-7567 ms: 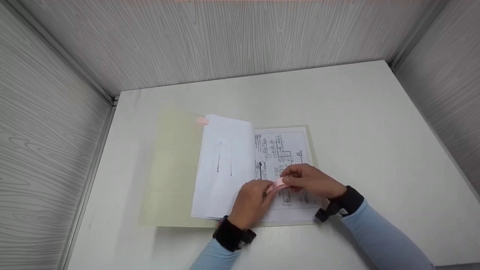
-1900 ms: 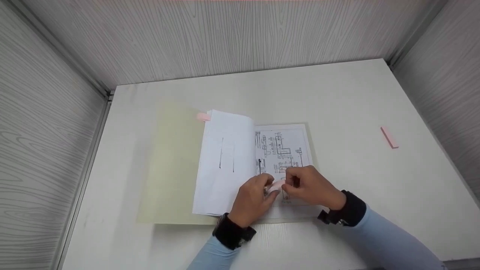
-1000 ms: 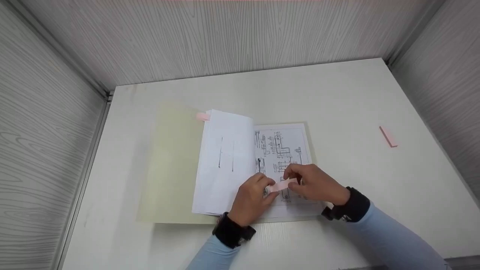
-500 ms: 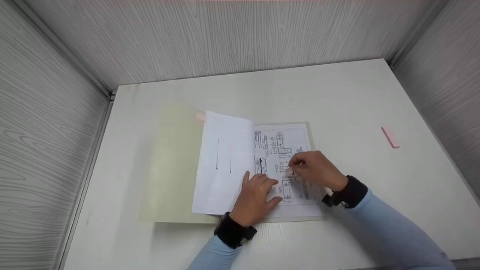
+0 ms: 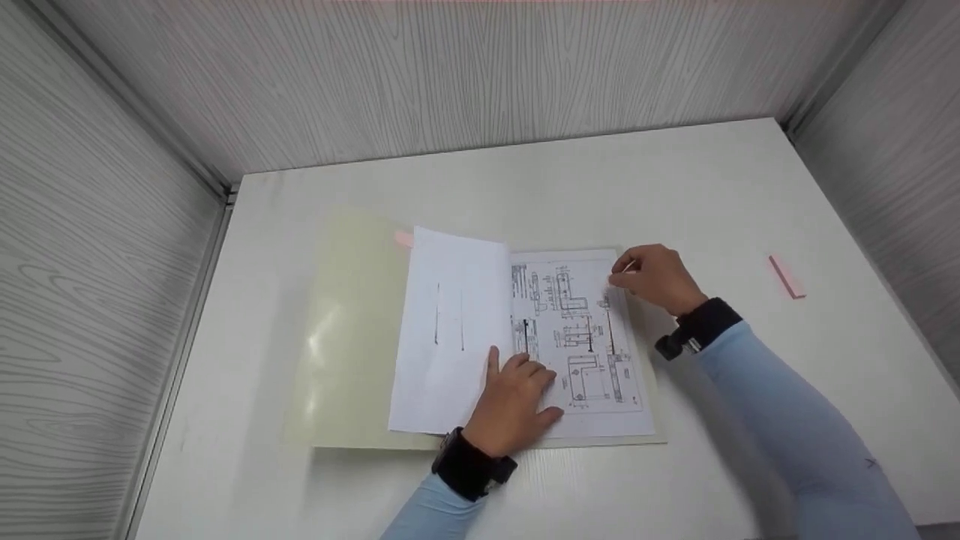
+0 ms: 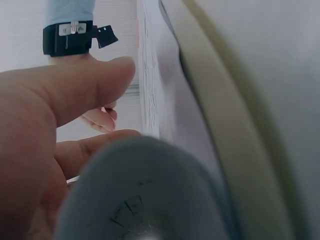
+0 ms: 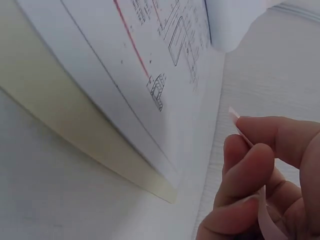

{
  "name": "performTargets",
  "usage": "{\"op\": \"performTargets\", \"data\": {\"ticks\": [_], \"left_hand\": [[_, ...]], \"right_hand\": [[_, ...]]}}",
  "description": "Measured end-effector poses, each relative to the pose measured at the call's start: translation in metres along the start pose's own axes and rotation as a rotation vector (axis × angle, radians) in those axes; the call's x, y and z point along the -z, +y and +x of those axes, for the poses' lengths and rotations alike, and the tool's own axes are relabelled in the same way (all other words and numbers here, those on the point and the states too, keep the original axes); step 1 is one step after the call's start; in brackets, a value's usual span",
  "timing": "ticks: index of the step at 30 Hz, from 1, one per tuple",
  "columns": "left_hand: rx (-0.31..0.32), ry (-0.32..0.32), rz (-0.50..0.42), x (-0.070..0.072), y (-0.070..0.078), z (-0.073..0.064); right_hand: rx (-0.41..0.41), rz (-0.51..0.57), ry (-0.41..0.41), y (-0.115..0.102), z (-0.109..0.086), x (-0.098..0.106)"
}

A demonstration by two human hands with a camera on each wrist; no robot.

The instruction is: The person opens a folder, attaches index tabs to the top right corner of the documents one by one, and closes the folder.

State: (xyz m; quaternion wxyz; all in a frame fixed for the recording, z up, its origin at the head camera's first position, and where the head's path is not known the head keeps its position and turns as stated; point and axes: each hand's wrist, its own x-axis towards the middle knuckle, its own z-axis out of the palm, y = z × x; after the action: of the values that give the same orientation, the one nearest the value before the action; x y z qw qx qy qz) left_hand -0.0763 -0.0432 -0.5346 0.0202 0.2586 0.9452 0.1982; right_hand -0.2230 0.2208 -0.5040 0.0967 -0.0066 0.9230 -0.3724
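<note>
A pale yellow folder (image 5: pixel 345 337) of papers lies spread on the table, white sheets turned to its left side. On the right a page with technical drawings (image 5: pixel 551 330) faces up. My left hand (image 5: pixel 511 405) rests with spread fingers on the papers near the fold. Near that page's upper right corner, my right hand (image 5: pixel 657 279) pinches a thin pink sticky note (image 7: pixel 268 223) between thumb and fingers. The right wrist view shows the strip running down through that hand. From the turned sheets' upper left edge a pink tab (image 5: pixel 403 238) sticks out.
To the right on the white table (image 5: pixel 720 202) lies a narrow pink sticky note pad (image 5: pixel 786 277). Wood-grain panels (image 5: pixel 480 75) stand along the back and both sides of the table.
The pad, absent from the table at first, now lies at right. My right hand has carried the pink strip away from my left hand, up to the page's corner. My left fingers have let go and spread.
</note>
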Motion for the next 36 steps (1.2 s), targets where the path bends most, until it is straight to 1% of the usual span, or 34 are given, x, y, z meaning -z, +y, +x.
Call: {"op": "performTargets", "data": {"ticks": [6,10,17,22,30,36], "left_hand": [[0.003,0.003,0.000,-0.001,0.000,0.000],[0.003,0.006,-0.005,-0.001,0.000,0.000],[-0.009,-0.013,0.026,0.000,0.000,-0.001],[0.001,-0.021,0.019,0.000,0.000,-0.001],[0.007,-0.015,0.011,-0.001,0.000,0.000],[0.015,-0.016,0.004,-0.001,0.000,0.000]], "right_hand": [[-0.081,-0.011,0.008,0.002,0.019,-0.005],[-0.103,-0.020,0.011,0.001,0.030,-0.010],[-0.106,-0.061,0.007,-0.002,0.042,-0.014],[-0.106,-0.060,0.004,-0.003,0.048,-0.015],[-0.094,-0.067,0.002,-0.004,0.051,-0.017],[-0.100,-0.082,0.004,-0.003,0.053,-0.019]]}}
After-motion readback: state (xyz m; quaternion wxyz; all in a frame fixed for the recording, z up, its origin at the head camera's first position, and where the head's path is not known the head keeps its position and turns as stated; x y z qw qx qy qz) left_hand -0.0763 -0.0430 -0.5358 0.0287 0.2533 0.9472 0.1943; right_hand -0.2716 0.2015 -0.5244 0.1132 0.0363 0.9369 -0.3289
